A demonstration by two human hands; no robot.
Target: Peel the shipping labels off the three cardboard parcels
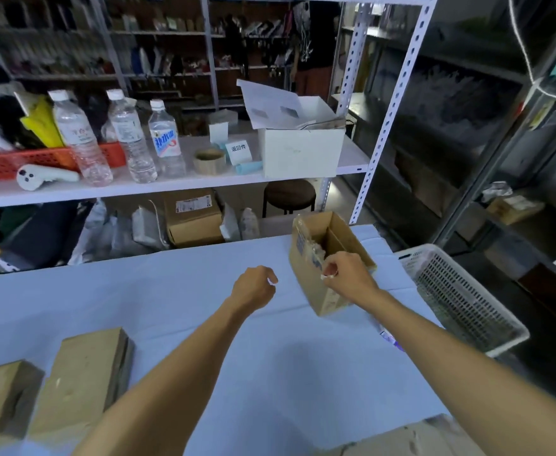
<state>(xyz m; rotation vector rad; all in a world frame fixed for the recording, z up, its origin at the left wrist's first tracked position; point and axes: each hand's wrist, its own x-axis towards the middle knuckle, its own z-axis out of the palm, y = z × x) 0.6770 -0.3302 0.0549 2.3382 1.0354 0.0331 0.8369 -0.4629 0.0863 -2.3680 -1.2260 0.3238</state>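
Note:
An open cardboard parcel (332, 296) stands tilted on the blue-covered table (204, 291), right of centre, with torn label remains and tape on its left face. My right hand (347, 274) is against the parcel's near rim and pinches a small white scrap of label (328, 275). My left hand (253, 286) hovers over the cloth to the left of that parcel, fingers loosely curled, holding nothing. Two closed cardboard parcels lie at the lower left: one larger (87, 383), one at the frame edge (3, 399).
A white plastic basket (460, 301) sits off the table's right edge. More cardboard (401, 439) shows at the bottom right. Behind the table a metal shelf (171, 189) holds water bottles, a tape roll, a white box and a red tray. Boxes and bags lie underneath.

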